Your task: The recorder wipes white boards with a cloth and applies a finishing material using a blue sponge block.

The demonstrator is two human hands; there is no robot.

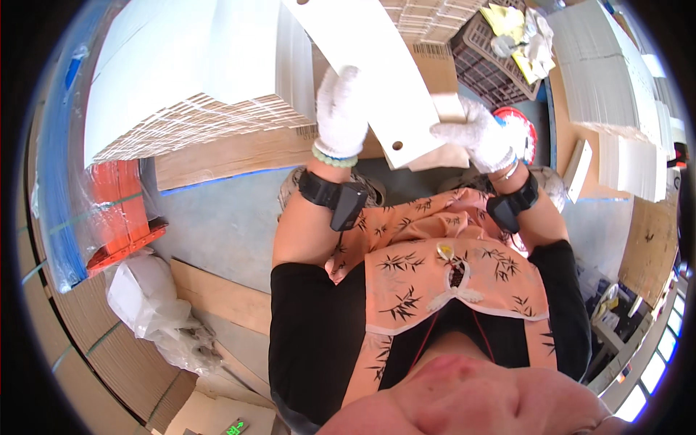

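My left hand (341,109) grip is clamped on a white punched card sheet (370,65); my right hand (478,134) pinches its lower folded edge, white card stack (196,65) beside.

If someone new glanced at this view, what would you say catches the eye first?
Most striking is the long white card sheet with punched holes, held up at top centre between the gloved left hand and the gloved right hand. To its left, a big stack of white flat sheets fills the upper left. Below that stack, at the left edge, sits an orange block wrapped in clear plastic.
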